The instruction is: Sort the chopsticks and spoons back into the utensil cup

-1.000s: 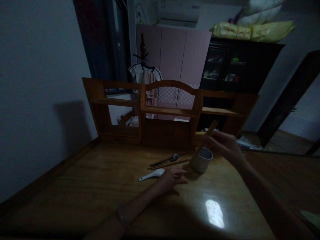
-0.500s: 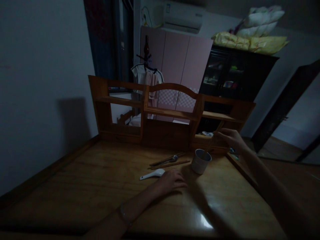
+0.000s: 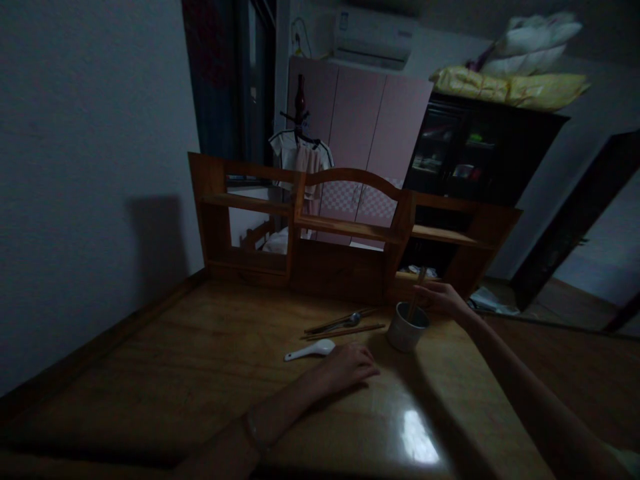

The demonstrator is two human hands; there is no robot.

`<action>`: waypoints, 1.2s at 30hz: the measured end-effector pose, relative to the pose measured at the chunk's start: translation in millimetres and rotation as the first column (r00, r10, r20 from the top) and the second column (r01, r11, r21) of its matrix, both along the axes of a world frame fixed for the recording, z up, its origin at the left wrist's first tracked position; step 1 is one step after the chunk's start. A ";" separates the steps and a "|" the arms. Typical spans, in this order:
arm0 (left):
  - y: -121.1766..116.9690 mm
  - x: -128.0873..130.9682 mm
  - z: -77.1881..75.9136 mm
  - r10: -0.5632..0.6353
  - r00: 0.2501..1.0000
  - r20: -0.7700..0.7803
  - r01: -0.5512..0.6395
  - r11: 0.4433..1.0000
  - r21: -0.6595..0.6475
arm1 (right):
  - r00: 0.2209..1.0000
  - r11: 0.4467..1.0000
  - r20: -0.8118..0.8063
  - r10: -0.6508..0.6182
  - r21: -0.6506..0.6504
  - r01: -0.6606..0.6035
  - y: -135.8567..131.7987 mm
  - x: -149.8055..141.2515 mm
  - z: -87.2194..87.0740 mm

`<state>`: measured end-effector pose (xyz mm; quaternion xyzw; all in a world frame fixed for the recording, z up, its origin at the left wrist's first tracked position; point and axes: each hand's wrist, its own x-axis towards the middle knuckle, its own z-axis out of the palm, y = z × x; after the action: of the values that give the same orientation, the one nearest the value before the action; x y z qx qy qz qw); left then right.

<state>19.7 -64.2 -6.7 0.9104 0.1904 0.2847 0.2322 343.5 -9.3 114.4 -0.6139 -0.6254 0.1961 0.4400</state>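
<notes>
My right hand (image 3: 443, 297) is closed on a pair of chopsticks (image 3: 413, 305), pinching them above a grey cup (image 3: 404, 336). Their lower ends are inside the cup, hidden by its wall. My left hand (image 3: 353, 365) lies on the table, fingers loosely stretched out and holding nothing visible. Just left of its fingers is a white soup spoon (image 3: 311, 350), handle pointing left. Beyond that, more chopsticks (image 3: 343, 332) lie flat beside a metal spoon (image 3: 354, 319).
The wooden tabletop (image 3: 165, 373) meets a low wooden shelf unit (image 3: 345, 230) at the back. A wall (image 3: 90, 200) borders the left side. Past the table's right side lies the floor (image 3: 565, 360). Light glares off the tabletop near the front.
My right hand has come down and slightly left toward the cup, and the chopsticks stand more upright. The left hand stays on the table. The whole view has shifted slightly.
</notes>
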 end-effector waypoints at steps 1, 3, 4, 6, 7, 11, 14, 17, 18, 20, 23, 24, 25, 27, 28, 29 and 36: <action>-0.1 0.0 0.2 0.004 1.000 -0.004 -0.004 1.000 -0.001 | 1.000 0.999 -0.012 0.022 -0.030 -0.023 -0.7 0.3 -0.9; -0.2 -0.3 0.7 0.012 1.000 -0.013 -0.012 1.000 0.004 | 0.997 0.995 -0.040 0.061 -0.081 -0.064 -3.3 -0.4 -2.5; -0.3 -0.4 1.1 0.012 1.000 -0.017 -0.012 1.000 0.010 | 0.996 0.992 -0.054 0.072 -0.098 -0.077 -5.0 -1.5 -3.2; -0.6 -0.7 2.2 0.006 1.000 -0.019 -0.006 1.000 0.017 | 0.994 0.988 -0.079 0.081 -0.122 -0.090 -8.2 -4.6 -4.5; -1.0 -0.9 2.8 0.002 1.000 -0.019 -0.002 1.000 0.019 | 0.993 0.987 -0.091 0.080 -0.130 -0.092 -9.3 -6.2 -5.1; -3.7 -1.4 4.6 0.011 1.000 -0.025 -0.010 1.000 0.024 | 0.992 0.992 -0.116 0.044 -0.116 -0.058 -9.2 -8.9 -4.5; -5.2 -2.1 6.7 0.036 0.999 -0.036 -0.034 0.999 0.039 | 0.988 0.996 -0.127 -0.088 -0.006 0.088 -10.6 -8.3 2.6; -1.8 -4.7 12.7 0.098 0.995 0.000 -0.097 0.992 0.080 | 0.945 0.912 -0.148 -0.293 0.253 0.323 -25.3 -18.3 18.2; 1.0 -6.4 15.4 0.136 0.990 0.027 -0.138 0.986 0.095 | 0.929 0.835 -0.140 -0.342 0.409 0.369 -34.0 -26.2 24.1; 8.9 -10.7 20.1 0.243 0.967 0.078 -0.250 0.963 0.098 | 0.939 0.695 -0.099 -0.328 0.648 0.311 -55.2 -48.7 33.2; 22.9 -18.4 20.6 0.461 0.880 0.120 -0.467 0.883 0.036 | 0.959 0.636 0.079 -0.274 0.762 0.119 -84.9 -89.4 28.7; 27.0 -20.6 18.5 0.520 0.846 0.120 -0.525 0.851 0.013 | 0.956 0.649 0.177 -0.234 0.760 0.018 -91.2 -101.8 20.2; 30.5 -22.3 15.5 0.558 0.822 0.115 -0.561 0.828 -0.003 | 0.947 0.686 0.276 -0.165 0.722 -0.091 -94.8 -112.6 8.0; 35.1 -24.1 8.5 0.594 0.800 0.087 -0.595 0.804 -0.013 | 0.921 0.743 0.386 -0.040 0.628 -0.231 -94.2 -128.9 -24.9; 36.3 -24.4 5.1 0.599 0.798 0.065 -0.600 0.800 -0.011 | 0.908 0.765 0.419 -0.002 0.585 -0.268 -90.8 -134.3 -43.7; 37.0 -24.4 2.0 0.603 0.797 0.042 -0.603 0.798 -0.003 | 0.891 0.789 0.451 0.050 0.530 -0.312 -86.2 -138.3 -62.2; 36.8 -22.9 -9.6 0.614 0.786 -0.068 -0.607 0.788 0.099 | 0.864 0.889 0.360 0.351 0.161 -0.429 -68.6 -145.7 -118.6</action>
<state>-3.2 -27.3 -16.3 0.8203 0.4751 0.3069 0.0854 197.9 -77.8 -4.2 -0.4406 -0.8190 0.1034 0.3528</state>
